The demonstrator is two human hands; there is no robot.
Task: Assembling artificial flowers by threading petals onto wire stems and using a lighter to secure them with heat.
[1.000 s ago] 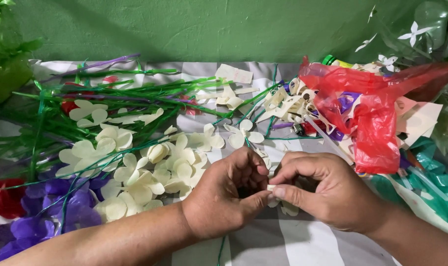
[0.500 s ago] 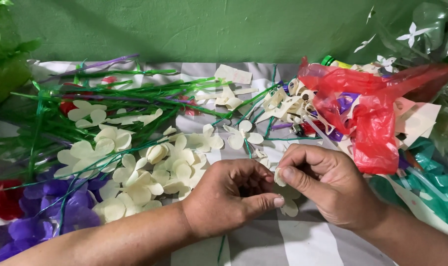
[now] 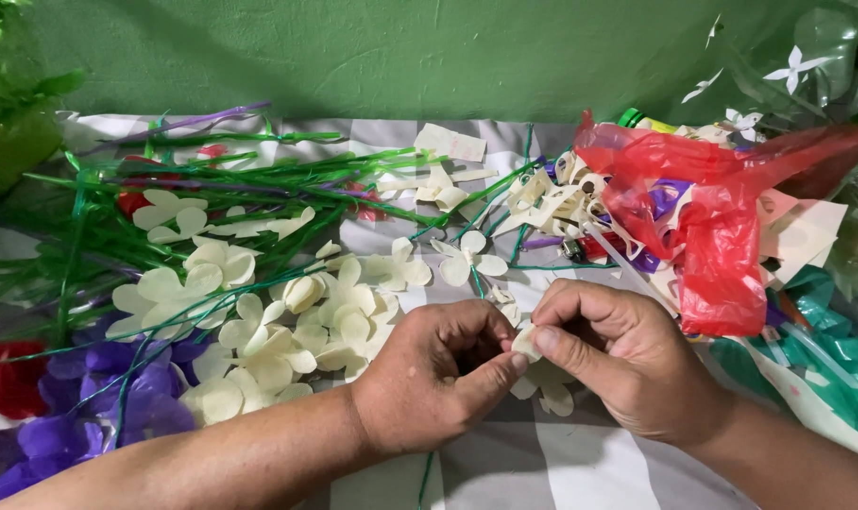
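Note:
My left hand (image 3: 443,373) and my right hand (image 3: 618,354) meet over a grey and white striped cloth (image 3: 542,472). Together their thumbs and fingertips pinch a small cream paper flower (image 3: 526,342); more cream petals (image 3: 552,392) show below, under my right hand. A thin green stem (image 3: 427,472) runs down from under my left hand. To the left lies a heap of cream paper flowers (image 3: 287,326) on green stems.
Green plastic stems (image 3: 164,203) cover the left side, with purple flowers (image 3: 117,406) and a red flower (image 3: 8,378) at the lower left. A red plastic bag (image 3: 712,227) with paper scraps lies right, teal plastic (image 3: 825,368) beyond it. A green wall (image 3: 400,57) stands behind.
My hands parted slightly half a second ago and have come back together, both pinching the cream flower. The rest of the heap has not moved.

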